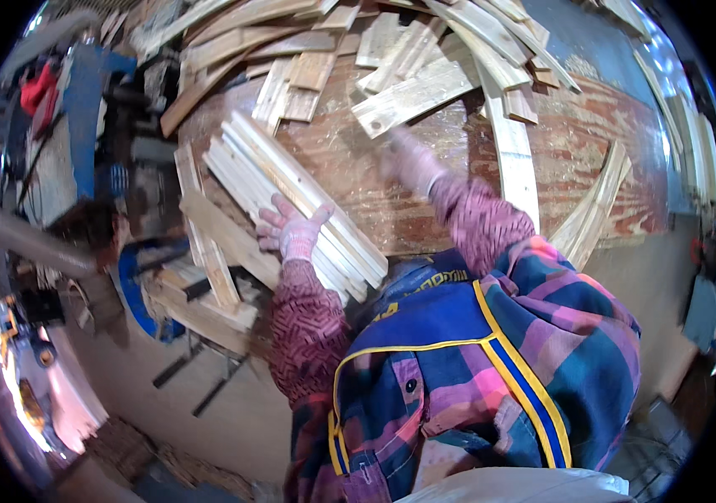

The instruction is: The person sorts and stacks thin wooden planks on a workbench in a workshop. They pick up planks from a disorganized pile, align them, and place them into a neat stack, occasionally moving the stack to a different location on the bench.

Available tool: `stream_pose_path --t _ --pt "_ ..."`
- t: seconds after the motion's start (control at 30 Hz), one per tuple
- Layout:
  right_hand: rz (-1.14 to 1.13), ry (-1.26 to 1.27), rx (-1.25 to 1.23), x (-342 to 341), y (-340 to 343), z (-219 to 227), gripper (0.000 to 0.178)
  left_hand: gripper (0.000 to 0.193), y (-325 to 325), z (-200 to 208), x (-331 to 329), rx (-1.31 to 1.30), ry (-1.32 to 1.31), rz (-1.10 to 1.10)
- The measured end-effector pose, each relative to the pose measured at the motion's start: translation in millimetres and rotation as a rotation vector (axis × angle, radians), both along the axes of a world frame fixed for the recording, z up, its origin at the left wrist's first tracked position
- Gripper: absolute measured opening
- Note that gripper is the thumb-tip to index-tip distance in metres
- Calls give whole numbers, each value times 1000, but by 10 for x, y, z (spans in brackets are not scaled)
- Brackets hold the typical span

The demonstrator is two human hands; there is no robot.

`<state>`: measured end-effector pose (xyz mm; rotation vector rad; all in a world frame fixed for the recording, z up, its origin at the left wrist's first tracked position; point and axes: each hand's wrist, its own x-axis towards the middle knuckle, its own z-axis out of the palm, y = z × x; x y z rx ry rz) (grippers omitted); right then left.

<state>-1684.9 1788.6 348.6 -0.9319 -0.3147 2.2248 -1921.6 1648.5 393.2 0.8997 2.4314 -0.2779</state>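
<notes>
My left hand (293,232), in a pale glove, lies with fingers spread across a row of narrow wooden strips (249,168) set side by side on the left of the table. Out over the middle of the table reaches my right hand (412,163), also gloved and smeared by motion, so its fingers cannot be made out. Just beyond it lies a wide pale board (417,96) with a knot near its end. Whether the right hand touches that board cannot be seen.
Loose boards (291,42) pile up along the far side of the plywood tabletop (572,126). One long plank (513,159) and a split-looking piece (597,201) lie to the right. Offcuts fill a blue round container (129,285) at lower left. A blue machine (85,126) stands far left.
</notes>
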Motion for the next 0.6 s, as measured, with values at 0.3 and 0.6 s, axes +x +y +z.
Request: stream_pose_path --t 0.3,0.6 --pt "-188 195 45 143 -235 1622 26 135 -37 103 7 32 -37 -42" --pt "862 -893 786 56 -449 1063 41 133 7 -176 -148 87 -61 40"
